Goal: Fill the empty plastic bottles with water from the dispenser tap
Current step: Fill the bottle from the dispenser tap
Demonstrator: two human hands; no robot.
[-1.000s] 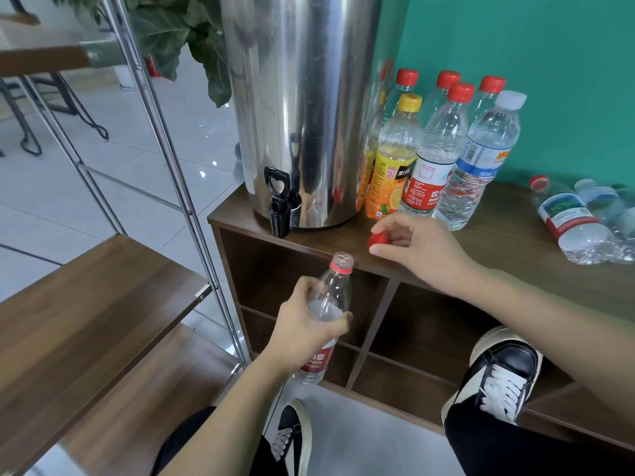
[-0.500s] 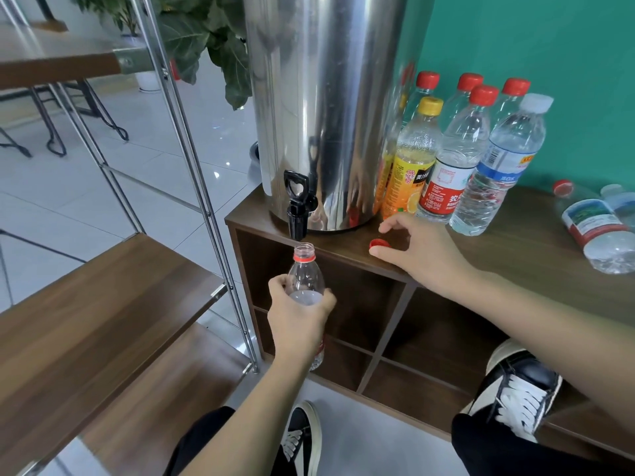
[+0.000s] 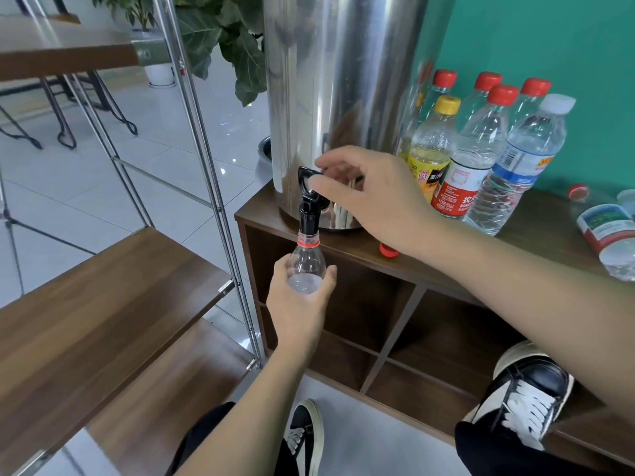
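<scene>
A tall steel water dispenser (image 3: pixel 340 97) stands on the left end of a dark wooden cabinet (image 3: pixel 536 249). My left hand (image 3: pixel 299 304) grips an uncapped clear plastic bottle (image 3: pixel 307 259) upright, its mouth right under the black tap (image 3: pixel 308 201). My right hand (image 3: pixel 371 194) reaches across and pinches the tap's black lever between thumb and forefinger. The bottle's red cap (image 3: pixel 388 250) lies on the cabinet top beneath my right wrist. No water stream can be made out.
Several capped bottles (image 3: pixel 481 156) stand to the right of the dispenser and two more (image 3: pixel 608 231) lie on their sides at far right. A metal-framed wooden shelf (image 3: pixel 103 304) stands to the left. My shoes (image 3: pixel 529 396) are below, near the cabinet's open compartments.
My left hand raised the bottle until its mouth met the tap. My right hand let go of the red cap on the cabinet top and moved up to the tap lever.
</scene>
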